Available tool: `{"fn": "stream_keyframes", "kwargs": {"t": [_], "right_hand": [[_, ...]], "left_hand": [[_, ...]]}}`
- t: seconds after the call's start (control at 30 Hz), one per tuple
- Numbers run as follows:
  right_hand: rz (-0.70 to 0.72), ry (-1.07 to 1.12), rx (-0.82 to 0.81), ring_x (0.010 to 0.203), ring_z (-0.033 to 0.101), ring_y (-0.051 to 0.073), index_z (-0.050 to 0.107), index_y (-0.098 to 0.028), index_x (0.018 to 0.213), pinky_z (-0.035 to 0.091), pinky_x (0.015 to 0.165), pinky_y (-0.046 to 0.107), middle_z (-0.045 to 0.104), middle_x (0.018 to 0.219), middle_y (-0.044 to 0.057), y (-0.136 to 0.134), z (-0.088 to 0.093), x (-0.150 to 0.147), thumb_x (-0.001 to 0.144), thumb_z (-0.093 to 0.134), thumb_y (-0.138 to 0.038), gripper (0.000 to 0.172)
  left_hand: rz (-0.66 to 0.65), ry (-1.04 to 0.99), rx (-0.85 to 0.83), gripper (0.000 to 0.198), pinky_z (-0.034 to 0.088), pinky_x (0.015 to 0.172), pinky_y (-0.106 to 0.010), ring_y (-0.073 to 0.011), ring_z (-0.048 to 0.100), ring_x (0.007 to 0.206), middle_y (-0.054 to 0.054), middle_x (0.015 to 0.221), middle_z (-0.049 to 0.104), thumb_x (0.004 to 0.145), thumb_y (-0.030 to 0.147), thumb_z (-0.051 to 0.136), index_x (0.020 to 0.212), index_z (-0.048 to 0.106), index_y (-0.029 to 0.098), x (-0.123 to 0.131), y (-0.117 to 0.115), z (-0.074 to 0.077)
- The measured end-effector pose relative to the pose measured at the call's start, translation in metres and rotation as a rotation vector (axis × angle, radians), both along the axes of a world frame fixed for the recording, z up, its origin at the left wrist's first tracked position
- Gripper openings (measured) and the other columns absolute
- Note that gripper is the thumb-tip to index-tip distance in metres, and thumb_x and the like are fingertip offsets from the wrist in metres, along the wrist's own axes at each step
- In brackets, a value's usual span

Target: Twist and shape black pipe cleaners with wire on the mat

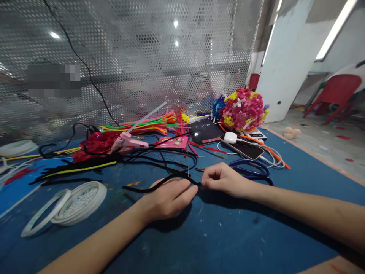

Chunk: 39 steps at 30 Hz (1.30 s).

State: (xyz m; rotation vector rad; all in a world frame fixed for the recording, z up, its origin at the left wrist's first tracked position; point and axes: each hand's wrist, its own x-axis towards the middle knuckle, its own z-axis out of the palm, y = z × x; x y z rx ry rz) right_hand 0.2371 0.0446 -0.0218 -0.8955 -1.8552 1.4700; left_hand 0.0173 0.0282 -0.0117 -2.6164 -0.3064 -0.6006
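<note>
My left hand [168, 198] rests on the blue table [216, 236], fingers closed over a black pipe cleaner [145, 187] that curves off to the left. My right hand [224, 179] pinches the same pipe cleaner's right end, its fingertips touching those of my left hand. More black pipe cleaners [159, 160] lie tangled just behind both hands. Blue scissors [252, 169] lie right behind my right hand.
A pink glue gun [128, 140], coloured pipe cleaners [148, 123] and a red bundle [95, 144] sit at the back. A phone [246, 149], white earbud case [230, 137], dark tablet [203, 131] and flower ball [242, 110] are back right. Tape rolls [74, 203] lie left. A perforated screen [142, 57] stands behind.
</note>
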Motion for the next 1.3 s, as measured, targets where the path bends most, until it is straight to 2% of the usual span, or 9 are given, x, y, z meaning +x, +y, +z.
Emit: {"fn": "stream_keyframes", "kwargs": {"t": [0.23,0.37,0.5,0.63,0.73,0.87,1.1,1.2,1.3], "right_hand": [[-0.005,-0.009,-0.002,0.049,0.039,0.006,0.058,-0.013,0.061,0.03,0.048,0.019,0.049,0.052,-0.004,0.0,-0.001,0.0,0.068,0.055,-0.022,0.012],[-0.01,-0.025,0.011,0.049,0.039,0.006,0.058,-0.013,0.06,0.03,0.048,0.019,0.049,0.053,-0.005,-0.001,-0.002,0.0,0.069,0.055,-0.022,0.013],[-0.006,-0.049,0.038,0.05,0.04,0.007,0.058,-0.013,0.059,0.03,0.048,0.019,0.049,0.053,-0.005,-0.002,-0.002,-0.001,0.069,0.056,-0.022,0.013],[-0.001,-0.058,0.049,0.05,0.039,0.006,0.059,-0.013,0.06,0.03,0.048,0.018,0.049,0.053,-0.004,-0.002,-0.003,-0.001,0.07,0.056,-0.021,0.013],[-0.001,-0.049,0.049,0.05,0.038,0.006,0.058,-0.013,0.06,0.03,0.047,0.018,0.048,0.053,-0.005,-0.002,-0.002,0.0,0.07,0.056,-0.021,0.013],[-0.007,-0.045,0.038,0.05,0.039,0.006,0.059,-0.013,0.06,0.031,0.047,0.018,0.049,0.053,-0.005,-0.002,-0.001,0.0,0.07,0.056,-0.022,0.013],[-0.003,-0.017,0.005,0.052,0.044,0.007,0.061,-0.013,0.063,0.034,0.05,0.019,0.055,0.057,-0.002,0.0,-0.001,0.0,0.07,0.055,-0.022,0.013],[-0.006,-0.015,0.015,0.054,0.045,0.008,0.061,-0.012,0.064,0.035,0.052,0.02,0.055,0.058,-0.002,0.001,-0.002,0.001,0.07,0.055,-0.023,0.014],[-0.012,-0.014,0.009,0.053,0.044,0.008,0.061,-0.013,0.063,0.035,0.052,0.02,0.055,0.056,-0.002,0.001,-0.001,0.001,0.07,0.056,-0.023,0.014]], "left_hand": [[0.066,0.033,0.07,0.034,0.044,0.056,-0.024,-0.0138,0.06,0.066,-0.006,0.083,0.067,0.093,0.012,0.029,0.123,0.044,0.012,-0.004,0.002,0.002],[0.18,0.02,0.128,0.021,0.038,0.049,-0.023,-0.0118,0.055,0.056,-0.001,0.069,0.064,0.09,0.015,0.039,0.102,0.056,0.014,0.005,0.0,0.003],[0.18,-0.013,0.143,0.018,0.037,0.048,-0.024,-0.0116,0.052,0.054,-0.001,0.07,0.063,0.087,0.013,0.042,0.083,0.059,0.015,0.011,0.0,0.004],[0.164,-0.025,0.132,0.025,0.038,0.049,-0.022,-0.0107,0.054,0.056,-0.002,0.072,0.064,0.09,0.01,0.037,0.083,0.061,0.016,0.009,0.0,0.005],[0.139,-0.063,0.072,0.022,0.039,0.049,-0.021,-0.01,0.054,0.054,-0.001,0.067,0.063,0.092,0.021,0.041,0.088,0.062,0.015,0.007,0.002,0.003],[0.127,-0.175,-0.194,0.025,0.044,0.056,-0.02,-0.0112,0.058,0.061,-0.003,0.069,0.063,0.091,0.032,0.047,0.093,0.064,0.014,0.007,0.005,-0.001],[0.37,-0.602,-0.865,0.035,0.037,0.048,-0.02,-0.0089,0.046,0.05,0.001,0.053,0.051,0.082,0.035,0.058,0.054,0.058,0.014,0.02,0.003,0.006],[0.358,-0.736,-1.019,0.041,0.036,0.047,-0.02,-0.0087,0.043,0.05,0.002,0.055,0.047,0.078,0.039,0.061,0.048,0.051,0.014,0.022,0.003,0.01],[0.301,-0.686,-1.148,0.043,0.034,0.046,-0.02,-0.0095,0.043,0.054,-0.002,0.066,0.05,0.083,0.046,0.052,0.055,0.062,0.014,0.019,0.004,0.01]]}}
